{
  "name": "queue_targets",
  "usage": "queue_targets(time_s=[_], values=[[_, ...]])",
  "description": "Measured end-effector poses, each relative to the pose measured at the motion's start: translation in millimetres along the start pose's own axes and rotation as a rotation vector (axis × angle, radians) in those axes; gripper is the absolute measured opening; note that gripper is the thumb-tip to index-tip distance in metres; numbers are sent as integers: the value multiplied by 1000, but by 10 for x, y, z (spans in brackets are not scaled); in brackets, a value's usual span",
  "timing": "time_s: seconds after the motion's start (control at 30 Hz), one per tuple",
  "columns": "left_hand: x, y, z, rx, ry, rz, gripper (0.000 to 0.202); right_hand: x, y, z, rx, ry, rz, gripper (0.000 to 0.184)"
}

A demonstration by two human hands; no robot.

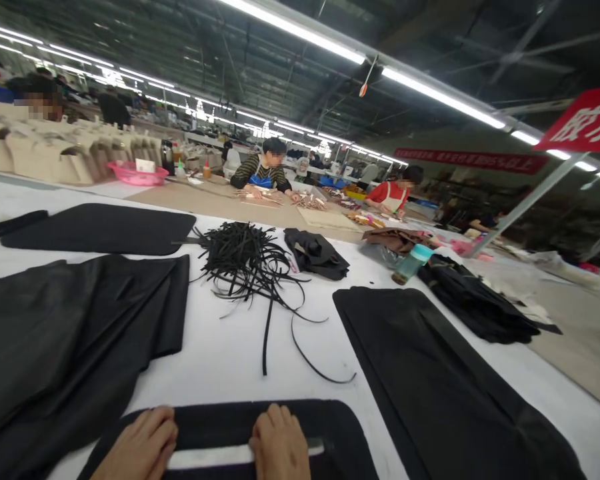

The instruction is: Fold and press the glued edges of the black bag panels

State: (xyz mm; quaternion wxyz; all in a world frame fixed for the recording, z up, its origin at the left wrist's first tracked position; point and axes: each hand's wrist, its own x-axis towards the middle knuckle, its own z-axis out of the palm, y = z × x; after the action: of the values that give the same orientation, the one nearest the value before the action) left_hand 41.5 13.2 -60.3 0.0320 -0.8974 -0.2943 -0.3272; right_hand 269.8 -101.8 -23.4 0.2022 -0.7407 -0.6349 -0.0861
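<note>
Low in the view, a black leather-like panel (210, 421) with rounded corners lies before me on the white tabletop. My left hand (143, 443) rests on its left part, fingers together and curled down onto the black material. On the right part, my right hand (281, 441) presses with bent fingers. A pale strip (210, 457) runs between the hands; I cannot tell whether it is tape or bare tabletop. From beside my right hand a short greyish flat piece (316, 446) sticks out, its kind unclear. Both palms' undersides are hidden.
A tangle of thin black strips (243, 257) lies ahead. Black sheets (70, 327) are heaped at left, more black panels (430, 360) at right. Beyond stand a teal-lidded jar (411, 265) and a pink basket (139, 175). Co-workers (264, 170) work at far tables.
</note>
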Motion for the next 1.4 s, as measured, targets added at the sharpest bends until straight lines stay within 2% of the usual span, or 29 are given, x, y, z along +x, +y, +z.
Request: queue_targets(time_s=[0.07, 0.13, 0.23, 0.33, 0.5, 0.6, 0.8, 0.93, 1.13, 1.27, 1.33, 1.4], values=[[140, 190, -210, -44, -131, -125, 17, 6, -59, -108, 46, -36, 66, 20], [298, 342, -380, -85, -319, -243, 22, 35, -92, -213, 58, -134, 70, 20], [477, 456, -507, -87, -474, -362, 23, 108, -92, -306, 66, -275, 61, 21], [543, 473, -536, -67, -527, -427, 18, 164, -82, -338, 70, -357, 79, 20], [579, 480, -529, -18, -555, -452, 13, 251, -109, -388, 18, -484, 128, 16], [605, 545, -522, 47, -558, -403, 15, 333, -134, -432, -25, -572, 147, 16], [548, 642, -495, 60, -650, 1, 16, 425, -155, -484, -50, -652, 167, 17], [459, 628, -487, 132, -657, 152, 23, 420, -147, -479, -41, -649, 183, 17], [356, 702, -554, 258, -635, 239, 42, 468, -159, -487, -40, -661, 215, 20], [272, 810, -470, 368, -579, 252, 50, 433, -140, -444, -52, -645, 203, 23], [233, 888, -425, 372, -538, 201, 50, 352, -132, -444, -35, -609, 154, 22], [218, 929, -412, 325, -419, 187, 42, 279, -115, -454, 1, -552, 109, 21]])
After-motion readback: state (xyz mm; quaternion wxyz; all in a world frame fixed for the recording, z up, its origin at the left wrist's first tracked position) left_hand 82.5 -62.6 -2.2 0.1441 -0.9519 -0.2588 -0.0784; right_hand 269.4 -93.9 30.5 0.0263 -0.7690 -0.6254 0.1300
